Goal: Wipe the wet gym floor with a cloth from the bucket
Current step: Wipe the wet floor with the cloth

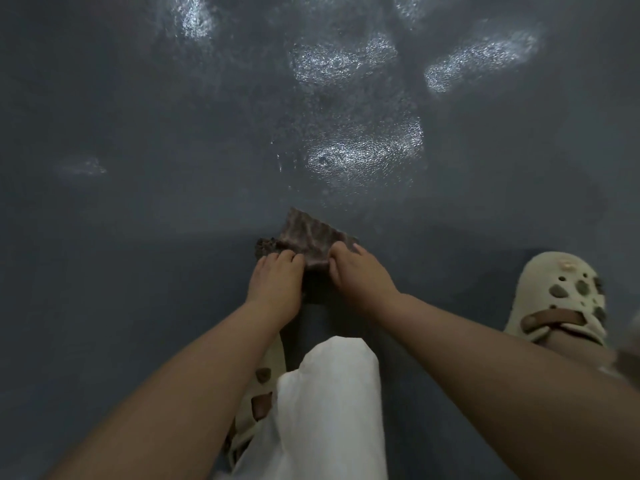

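A dark brown ribbed cloth [306, 237] lies on the grey gym floor [138, 237] just in front of me. My left hand [275, 280] grips its near left edge with curled fingers. My right hand [360, 273] grips the near right edge the same way. The cloth's far part fans out flat toward a wet, glistening patch [363, 150] on the floor. More wet patches [346, 60] shine farther ahead. No bucket is in view.
My right foot in a cream clog [561, 299] stands at the right. My left clog [256, 389] shows partly under my left forearm, beside a white trouser leg [329, 410]. Dull grey floor spreads to the left.
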Demonstrator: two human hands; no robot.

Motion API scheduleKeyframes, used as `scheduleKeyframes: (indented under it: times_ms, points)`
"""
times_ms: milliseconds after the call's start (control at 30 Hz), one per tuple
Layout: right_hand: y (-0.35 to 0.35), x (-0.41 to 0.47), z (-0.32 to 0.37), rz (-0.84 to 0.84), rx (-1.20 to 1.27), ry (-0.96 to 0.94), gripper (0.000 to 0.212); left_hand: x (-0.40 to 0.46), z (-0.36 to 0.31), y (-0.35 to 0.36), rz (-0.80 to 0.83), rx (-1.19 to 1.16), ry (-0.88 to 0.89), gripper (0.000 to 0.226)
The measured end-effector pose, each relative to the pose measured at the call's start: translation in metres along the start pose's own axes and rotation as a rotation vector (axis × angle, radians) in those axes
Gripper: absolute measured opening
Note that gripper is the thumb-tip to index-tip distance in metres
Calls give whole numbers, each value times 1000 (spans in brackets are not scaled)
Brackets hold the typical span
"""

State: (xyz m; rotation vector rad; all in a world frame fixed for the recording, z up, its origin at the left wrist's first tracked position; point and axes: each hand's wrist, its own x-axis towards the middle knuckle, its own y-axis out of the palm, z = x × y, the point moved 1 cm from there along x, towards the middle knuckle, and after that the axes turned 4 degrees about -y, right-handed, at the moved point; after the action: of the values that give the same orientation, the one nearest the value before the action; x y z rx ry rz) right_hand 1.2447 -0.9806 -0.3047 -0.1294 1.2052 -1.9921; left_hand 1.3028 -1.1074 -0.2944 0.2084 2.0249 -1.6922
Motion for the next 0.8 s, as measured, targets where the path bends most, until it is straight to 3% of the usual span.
scheduleKeyframes:
  times_ms: [67, 133, 233, 367, 433, 533, 667, 800]
  points:
    - [-3, -1, 0, 14, 113, 44, 21, 0, 2, -6, -11, -128, -5, 27]
    - [-6, 0, -3, 10, 204, 88, 23, 1, 5, -12, 86, -332, -47, 9]
    - [-18, 14, -9, -126, 347, 169, 22, 14, 11, -19, 118, -589, -99, 17]
    - [-43, 41, -14, -311, 413, 228, 23, 31, 11, -29, -124, -895, -224, 31]
    - [-53, 45, -21, -376, 416, 289, 24, 34, 11, -31, -155, -821, -263, 53]
    - [-59, 30, -35, -308, 289, 367, 26, 22, 11, -41, -83, -556, -219, 69]
    - [-67, -12, -25, -157, 181, 416, 30, -14, 9, -73, -6, -385, -135, 69]
    - [-84, -49, 14, -75, 108, 349, 31, -61, 6, -112, -6, -298, -118, 64]
